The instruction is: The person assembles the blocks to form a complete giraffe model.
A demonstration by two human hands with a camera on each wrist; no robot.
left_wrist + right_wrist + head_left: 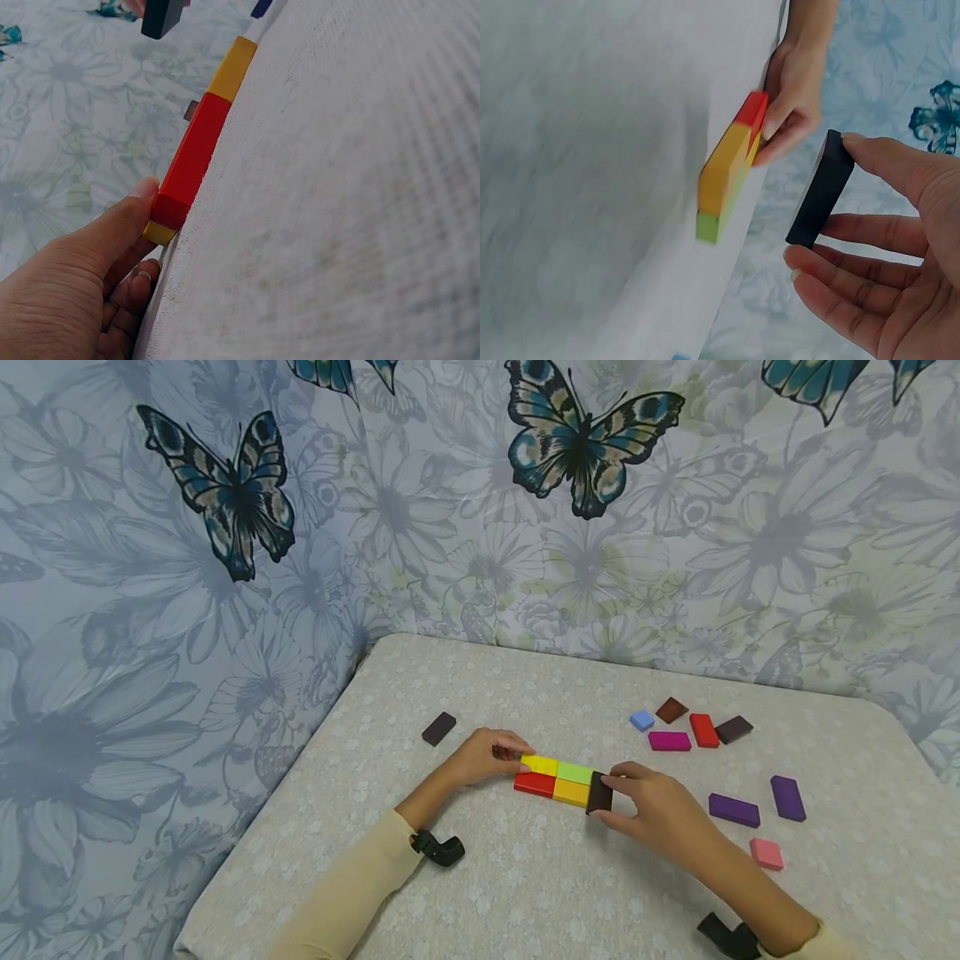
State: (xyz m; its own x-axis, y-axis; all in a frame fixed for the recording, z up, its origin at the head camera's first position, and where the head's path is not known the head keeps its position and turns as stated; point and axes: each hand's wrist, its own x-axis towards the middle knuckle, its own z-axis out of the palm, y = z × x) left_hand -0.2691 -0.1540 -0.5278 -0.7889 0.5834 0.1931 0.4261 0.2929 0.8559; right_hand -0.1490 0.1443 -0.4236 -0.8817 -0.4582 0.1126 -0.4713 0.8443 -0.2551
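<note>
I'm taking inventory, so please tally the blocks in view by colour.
Brown or black blocks: 4
Yellow or amber blocks: 2
Red blocks: 2
Purple blocks: 2
Pink or magenta blocks: 2
Green block: 1
Blue block: 1
Total: 14

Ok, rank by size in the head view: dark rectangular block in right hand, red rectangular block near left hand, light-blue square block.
Largest: dark block and red block, too alike to rank.
Smallest: light-blue block.
</note>
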